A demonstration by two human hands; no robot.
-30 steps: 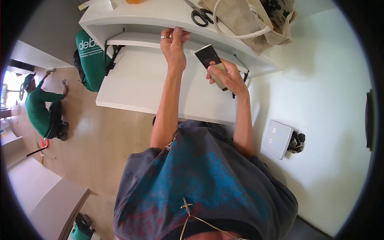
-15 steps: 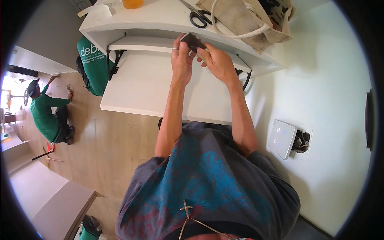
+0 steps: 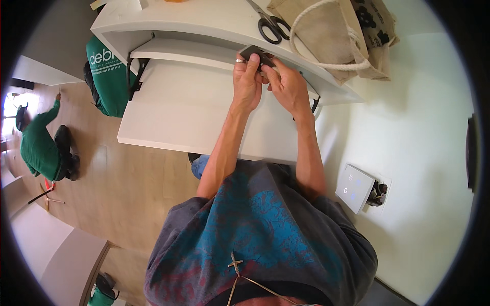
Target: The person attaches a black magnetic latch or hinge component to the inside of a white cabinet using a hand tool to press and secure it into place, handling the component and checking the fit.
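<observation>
My left hand (image 3: 247, 79) and my right hand (image 3: 286, 84) are raised together at the front edge of the upper white shelf (image 3: 194, 23). Both grip a small dark flat rectangular plate (image 3: 253, 52) between the fingertips. A ring shows on my left hand. The plate is partly hidden by my fingers. Black-handled scissors (image 3: 270, 28) lie on the shelf just beyond my hands.
A beige woven bag (image 3: 342, 30) with rope handles stands on the shelf at right. A lower white desk surface (image 3: 189, 112) lies beneath. A grey wall panel (image 3: 354, 187) hangs loose from the white wall at right. A person in green (image 3: 41, 145) crouches on the wooden floor at left.
My left hand left the shelf edge and joined my right hand on the dark plate. Both hands then lifted it toward the upper shelf's front edge.
</observation>
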